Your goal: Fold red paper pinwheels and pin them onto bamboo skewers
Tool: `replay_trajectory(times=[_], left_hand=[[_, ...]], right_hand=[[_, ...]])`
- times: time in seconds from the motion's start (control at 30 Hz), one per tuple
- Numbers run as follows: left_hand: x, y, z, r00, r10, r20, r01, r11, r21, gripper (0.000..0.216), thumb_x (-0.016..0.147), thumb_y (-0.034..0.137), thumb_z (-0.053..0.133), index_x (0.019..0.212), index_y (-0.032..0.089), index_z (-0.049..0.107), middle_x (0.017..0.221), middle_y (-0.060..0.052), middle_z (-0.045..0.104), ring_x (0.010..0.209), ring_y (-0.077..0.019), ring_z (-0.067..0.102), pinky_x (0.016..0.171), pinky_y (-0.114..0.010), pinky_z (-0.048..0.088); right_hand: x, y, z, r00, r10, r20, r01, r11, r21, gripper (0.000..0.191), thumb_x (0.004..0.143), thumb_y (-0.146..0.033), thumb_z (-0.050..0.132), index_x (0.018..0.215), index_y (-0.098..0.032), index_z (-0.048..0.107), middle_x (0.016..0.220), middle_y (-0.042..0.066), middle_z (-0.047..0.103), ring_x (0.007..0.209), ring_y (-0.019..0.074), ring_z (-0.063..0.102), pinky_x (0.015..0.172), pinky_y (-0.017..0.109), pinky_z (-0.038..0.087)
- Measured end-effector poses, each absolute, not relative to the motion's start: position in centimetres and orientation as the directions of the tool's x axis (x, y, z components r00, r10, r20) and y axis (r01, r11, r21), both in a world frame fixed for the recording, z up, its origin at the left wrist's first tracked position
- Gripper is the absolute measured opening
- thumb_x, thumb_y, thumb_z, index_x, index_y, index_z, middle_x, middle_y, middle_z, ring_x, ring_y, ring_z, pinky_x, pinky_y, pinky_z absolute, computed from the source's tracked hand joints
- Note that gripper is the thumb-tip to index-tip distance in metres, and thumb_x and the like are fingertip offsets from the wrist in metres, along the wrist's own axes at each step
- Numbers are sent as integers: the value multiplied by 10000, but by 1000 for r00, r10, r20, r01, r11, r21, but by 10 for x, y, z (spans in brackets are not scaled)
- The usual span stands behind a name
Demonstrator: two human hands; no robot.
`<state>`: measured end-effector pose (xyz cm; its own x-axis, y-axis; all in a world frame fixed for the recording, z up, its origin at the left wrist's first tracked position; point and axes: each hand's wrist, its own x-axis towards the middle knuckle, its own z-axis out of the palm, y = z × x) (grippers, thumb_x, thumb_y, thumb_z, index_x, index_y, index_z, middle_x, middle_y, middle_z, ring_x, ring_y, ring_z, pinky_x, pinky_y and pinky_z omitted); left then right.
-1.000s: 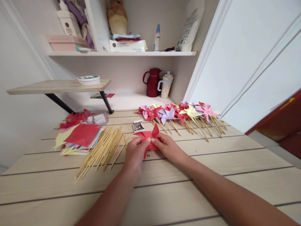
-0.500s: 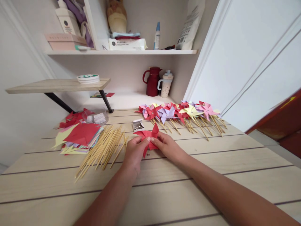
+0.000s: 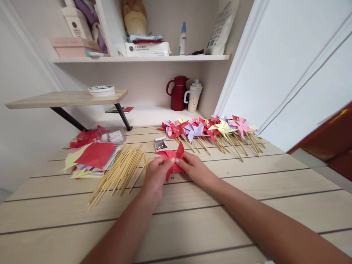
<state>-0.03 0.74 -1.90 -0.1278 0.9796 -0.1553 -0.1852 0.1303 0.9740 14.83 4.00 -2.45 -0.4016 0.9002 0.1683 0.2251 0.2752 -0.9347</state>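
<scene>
red paper pinwheel [image 3: 172, 154] being held between two hands, mid-table. left hand [image 3: 154, 173] gripping it from 8 o'clock, right hand [image 3: 196, 168] pinching it from 4 o'clock, thumbs nearly meeting near its centre. from pinwheel: open white box [image 3: 160, 144] of metal bits standing at 11 o'clock; wooden sticks [image 3: 118, 172] lying at 9, paper stack [image 3: 96, 156] just beyond; mixed-colour pinwheels on sticks [image 3: 194, 131] lying at 2; red jug [image 3: 179, 94] standing at 12.

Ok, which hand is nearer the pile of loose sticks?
Left. The left hand is beside the loose sticks, on their right, pinching the red paper; the right hand holds that paper's other side, farther from the sticks.
</scene>
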Motion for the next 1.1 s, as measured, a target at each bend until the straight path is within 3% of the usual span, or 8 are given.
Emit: replay_trajectory(times=[0.27,0.47,0.67,0.83,0.97,1.1], left_hand=[[-3,10,-21,-78,989,-122,-223,102,969,274,632,407,825,737,175,723,660,-14,677,670,-177,628,700,-299,483],[-8,16,-28,-70,996,-61,-214,45,976,318,668,444,819,771,159,726,718,-37,711,651,-167,629,721,-310,505],[-10,20,-30,-84,996,-37,-199,19,980,365,663,456,825,868,164,750,783,-48,745,693,-190,671,738,-326,515],[-14,21,-28,-133,991,-34,-173,10,985,355,655,463,825,831,165,743,758,-40,737,670,-186,661,701,-309,513],[-14,21,-23,-179,984,-8,-181,-25,983,344,641,459,829,814,174,742,752,-32,735,681,-180,658,687,-287,510],[-13,18,-19,-164,986,13,-233,-52,971,367,646,475,826,842,174,749,790,-46,745,708,-183,671,718,-299,524]], right_hand=[[146,40,-25,-397,898,190,237,300,-924,261,923,-406,536,911,-177,660,879,42,692,813,215,604,750,330,455],[141,40,-32,-346,889,301,118,360,-925,319,954,-466,486,933,-183,631,858,27,671,797,204,603,752,316,458],[152,47,-21,-287,878,383,104,426,-899,317,962,-490,481,909,-205,610,807,11,614,763,188,568,714,307,449],[159,53,-17,-249,911,329,-6,339,-941,369,951,-521,497,1125,-210,593,829,20,644,791,205,639,788,364,510],[157,53,-20,-276,922,272,-15,279,-960,369,924,-549,540,1052,-214,625,938,49,673,955,229,647,898,391,493],[150,48,-23,-395,904,163,-79,144,-986,390,814,-519,705,1062,-234,606,995,39,680,872,203,646,770,346,514]])
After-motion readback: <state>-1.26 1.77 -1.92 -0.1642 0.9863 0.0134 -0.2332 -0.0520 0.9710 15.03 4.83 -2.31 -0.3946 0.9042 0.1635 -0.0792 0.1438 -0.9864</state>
